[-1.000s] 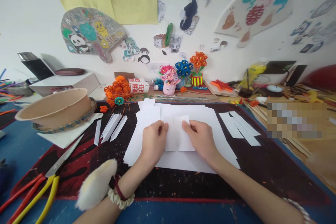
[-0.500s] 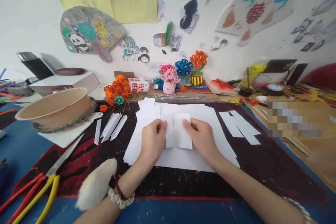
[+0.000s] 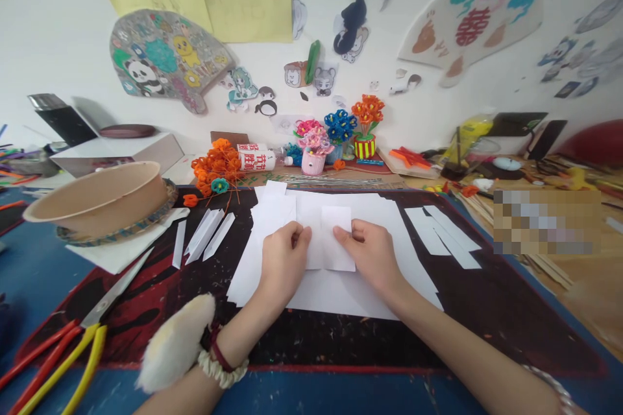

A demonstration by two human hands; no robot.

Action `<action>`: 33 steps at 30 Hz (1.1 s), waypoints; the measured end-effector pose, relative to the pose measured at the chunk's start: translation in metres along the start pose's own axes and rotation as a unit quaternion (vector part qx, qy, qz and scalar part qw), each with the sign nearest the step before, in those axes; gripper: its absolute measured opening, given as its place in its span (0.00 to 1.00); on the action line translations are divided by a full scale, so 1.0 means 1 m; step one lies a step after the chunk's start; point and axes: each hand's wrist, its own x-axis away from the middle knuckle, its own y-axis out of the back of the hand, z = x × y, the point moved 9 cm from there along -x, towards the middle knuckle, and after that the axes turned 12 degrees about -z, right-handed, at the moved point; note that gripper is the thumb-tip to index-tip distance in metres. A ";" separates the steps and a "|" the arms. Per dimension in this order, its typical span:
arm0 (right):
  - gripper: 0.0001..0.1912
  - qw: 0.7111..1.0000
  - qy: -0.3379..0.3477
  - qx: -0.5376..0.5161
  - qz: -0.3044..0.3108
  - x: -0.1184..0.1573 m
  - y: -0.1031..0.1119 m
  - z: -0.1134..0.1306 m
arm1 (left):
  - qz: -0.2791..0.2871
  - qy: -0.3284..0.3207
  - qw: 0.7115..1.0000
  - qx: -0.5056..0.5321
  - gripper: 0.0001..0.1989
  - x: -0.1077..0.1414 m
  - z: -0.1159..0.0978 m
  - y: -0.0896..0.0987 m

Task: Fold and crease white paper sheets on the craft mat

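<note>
A small white paper piece [image 3: 337, 253] is held upright over larger white sheets [image 3: 379, 295] on the dark mat. My left hand [image 3: 286, 258] pinches its left side between thumb and fingers. On the right side, my right hand [image 3: 367, 249] grips it, thumb lying on the front face. A faint vertical line runs down the middle of the piece. Folded white strips [image 3: 207, 235] lie left of the sheets, and flat white strips [image 3: 445, 237] lie to their right.
Scissors [image 3: 104, 305] with red and yellow handles lie at the left, below a round tan container [image 3: 97, 198]. A fluffy white item [image 3: 178, 343] rests near my left wrist. Orange flowers [image 3: 219, 165] and potted flowers [image 3: 314, 159] stand behind.
The two halves of the small paper have come together, and the gap at its top has closed. My right thumb has shifted slightly left and down.
</note>
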 end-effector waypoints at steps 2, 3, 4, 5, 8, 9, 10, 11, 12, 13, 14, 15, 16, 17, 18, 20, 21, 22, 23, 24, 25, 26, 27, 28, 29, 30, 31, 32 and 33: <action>0.24 1.000 -0.002 -0.004 0.000 0.000 0.000 0.000 | -0.005 0.004 1.000 0.006 0.16 0.000 0.000 0.001; 0.24 1.000 -0.003 -0.002 -0.001 0.000 0.000 0.000 | -0.007 0.005 1.000 0.009 0.16 0.000 -0.001 0.001; 0.24 1.000 -0.003 -0.001 -0.003 0.000 0.000 0.000 | -0.008 0.005 1.000 0.010 0.16 0.001 -0.001 0.002; 0.25 1.000 -0.004 0.002 -0.005 0.000 0.001 0.000 | -0.009 0.006 1.000 0.011 0.16 0.001 -0.002 0.002; 0.24 1.000 -0.008 0.002 -0.002 0.000 0.001 -0.001 | -0.010 0.009 1.000 0.014 0.16 0.002 -0.001 0.003; 0.23 1.000 -0.011 -0.001 0.002 0.000 0.000 -0.001 | -0.012 0.011 1.000 0.014 0.16 0.002 0.000 0.004; 0.22 1.000 -0.014 -0.004 0.005 -0.001 0.000 -0.002 | -0.016 0.013 1.000 0.013 0.16 0.002 0.001 0.004; 0.21 1.000 -0.017 -0.008 0.008 -0.001 0.000 -0.003 | -0.020 0.015 1.000 0.010 0.16 0.002 0.002 0.005; 0.21 1.000 -0.020 -0.012 0.009 -0.001 0.000 -0.004 | -0.023 0.017 1.000 0.008 0.16 0.002 0.003 0.006; 0.20 1.000 -0.022 -0.013 0.007 -0.001 0.001 -0.005 | -0.025 0.019 0.999 0.006 0.16 0.001 0.004 0.006; 0.20 1.000 -0.023 -0.013 0.005 -0.001 0.001 -0.005 | -0.026 0.021 0.999 0.006 0.16 0.001 0.005 0.006; 0.20 1.000 -0.023 -0.012 0.001 -0.001 0.002 -0.005 | -0.026 0.022 0.999 0.009 0.16 0.001 0.005 0.006; 0.20 1.000 -0.022 -0.012 0.000 -0.002 0.003 -0.004 | -0.026 0.021 0.999 0.014 0.16 0.001 0.005 0.005; 0.20 1.000 -0.021 -0.014 0.000 -0.002 0.002 -0.003 | -0.028 0.020 0.999 0.021 0.16 0.001 0.005 0.006; 0.20 1.000 -0.019 -0.019 0.004 -0.001 0.002 -0.001 | -0.033 0.019 0.999 0.028 0.17 0.000 0.004 0.006; 0.19 0.999 -0.017 -0.034 0.020 -0.001 -0.001 0.002 | -0.042 0.017 0.998 0.041 0.17 0.000 0.003 0.008; 0.19 0.999 -0.017 -0.041 0.028 0.000 -0.003 0.003 | -0.043 0.016 0.998 0.046 0.17 -0.001 0.003 0.009; 0.18 0.998 -0.017 -0.047 0.032 0.000 -0.003 0.003 | -0.040 0.014 0.998 0.050 0.16 -0.001 0.002 0.008; 0.18 0.998 -0.018 -0.050 0.031 0.000 -0.003 0.003 | -0.036 0.011 0.998 0.051 0.15 -0.001 0.001 0.008; 0.18 0.998 -0.020 -0.049 0.026 0.000 -0.002 0.003 | -0.030 0.006 0.998 0.047 0.15 -0.001 0.000 0.007; 0.18 0.999 -0.022 -0.045 0.020 0.000 -0.001 0.002 | -0.024 0.000 0.999 0.040 0.15 -0.001 -0.001 0.006; 0.18 0.999 -0.025 -0.039 0.015 0.000 0.000 0.001 | -0.019 -0.007 0.999 0.029 0.15 -0.001 -0.002 0.005; 0.18 0.999 -0.029 -0.033 0.014 0.000 0.001 0.000 | -0.017 -0.013 1.000 0.019 0.15 0.000 -0.002 0.005; 0.18 0.999 -0.035 -0.030 0.018 0.000 0.000 -0.001 | -0.018 -0.017 1.000 0.012 0.16 0.000 -0.003 0.005; 0.16 0.998 -0.044 -0.035 0.027 0.000 -0.001 -0.001 | -0.020 -0.019 1.000 0.010 0.17 0.000 -0.003 0.006; 0.14 0.997 -0.054 -0.047 0.039 0.001 -0.003 -0.002 | -0.023 -0.018 1.000 0.012 0.17 -0.001 -0.002 0.006; 0.12 0.995 -0.062 -0.062 0.049 0.001 -0.006 -0.002 | -0.026 -0.015 0.999 0.017 0.16 -0.001 -0.002 0.007; 0.11 0.993 -0.069 -0.076 0.056 0.002 -0.007 -0.002 | -0.028 -0.011 0.999 0.022 0.16 -0.001 -0.001 0.007; 0.11 0.992 -0.072 -0.087 0.058 0.002 -0.008 -0.002 | -0.030 -0.006 0.999 0.027 0.16 -0.001 0.000 0.008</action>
